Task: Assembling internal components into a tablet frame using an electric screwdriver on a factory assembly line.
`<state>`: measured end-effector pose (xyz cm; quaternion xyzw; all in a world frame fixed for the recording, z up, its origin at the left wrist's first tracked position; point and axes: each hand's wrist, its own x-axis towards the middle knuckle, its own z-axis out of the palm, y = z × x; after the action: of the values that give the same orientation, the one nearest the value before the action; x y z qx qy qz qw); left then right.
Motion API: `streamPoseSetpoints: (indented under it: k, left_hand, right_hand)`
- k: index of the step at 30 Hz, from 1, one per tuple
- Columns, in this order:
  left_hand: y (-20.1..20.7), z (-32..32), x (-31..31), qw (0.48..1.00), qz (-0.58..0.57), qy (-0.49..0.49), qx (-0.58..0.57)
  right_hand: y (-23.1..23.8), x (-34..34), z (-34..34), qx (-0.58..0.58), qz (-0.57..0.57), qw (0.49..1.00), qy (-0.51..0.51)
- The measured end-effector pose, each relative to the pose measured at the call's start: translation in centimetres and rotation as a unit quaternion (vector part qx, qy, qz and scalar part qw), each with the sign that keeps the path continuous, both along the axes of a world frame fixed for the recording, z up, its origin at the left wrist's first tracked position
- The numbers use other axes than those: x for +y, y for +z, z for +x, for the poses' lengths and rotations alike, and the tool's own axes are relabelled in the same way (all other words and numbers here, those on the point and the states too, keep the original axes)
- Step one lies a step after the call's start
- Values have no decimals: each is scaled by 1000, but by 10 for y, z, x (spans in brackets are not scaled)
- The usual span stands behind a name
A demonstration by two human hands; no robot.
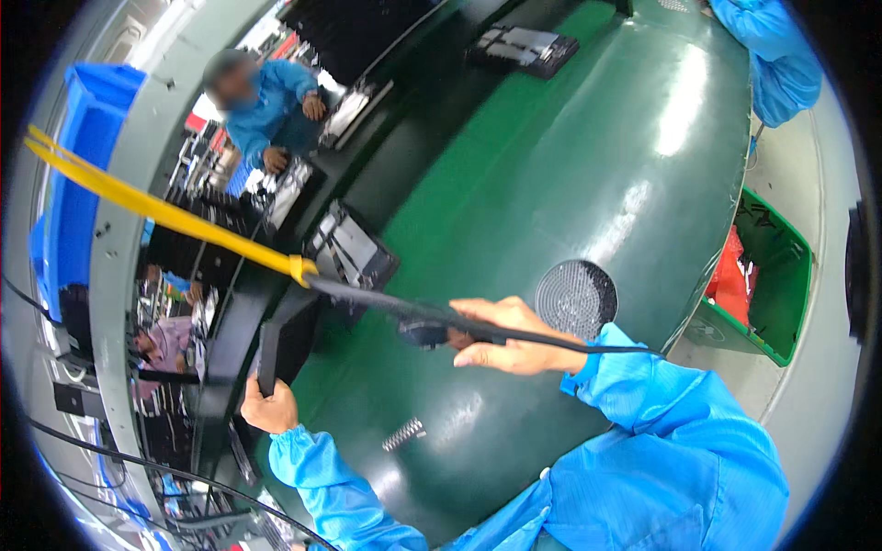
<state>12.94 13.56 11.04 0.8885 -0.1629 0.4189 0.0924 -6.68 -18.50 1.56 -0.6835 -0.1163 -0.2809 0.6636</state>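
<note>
Pale floor (pixel 795 165) borders a glossy green worktable (pixel 551 174).

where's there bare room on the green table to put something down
The widest bare stretch of green table lies beyond the round ribbed dish, right of the dark trays. A smaller patch lies between the small ridged strip and the right hand. Left is crowded: the left hand, dark flat piece and nearer tray.

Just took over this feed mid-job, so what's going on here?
The person's left hand grips a dark flat piece. The right hand holds a dark object, too blurred to identify, over the green worktop. A dark cord crosses in front of it. A round grey disc lies near the right hand, and a co-worker in blue is farther off.
</note>
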Motion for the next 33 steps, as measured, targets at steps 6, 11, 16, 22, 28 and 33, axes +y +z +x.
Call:
streamPoseSetpoints:
  k: [6,11,16,22,28,33]
  left_hand:
    - [-5,-108,-52,975,-10,-220,-27]
    - [-32,-170,-60,924,147,-333,122]
    - [-75,-218,-72,901,124,-362,204]
    - [-93,-227,-72,844,40,-418,333]
    - [-87,-177,-22,912,-56,-192,357]
    - [-88,-164,-19,856,-89,-126,493]
  right_hand:
    - [7,-6,1,7,10,1000,-4]
    - [12,-10,0,37,-11,999,-13]
    - [1,-18,0,29,-60,996,-59]
    - [1,-14,2,44,40,996,-63]
    - [0,-13,3,32,43,997,-60]
    - [2,-15,1,34,25,996,-76]
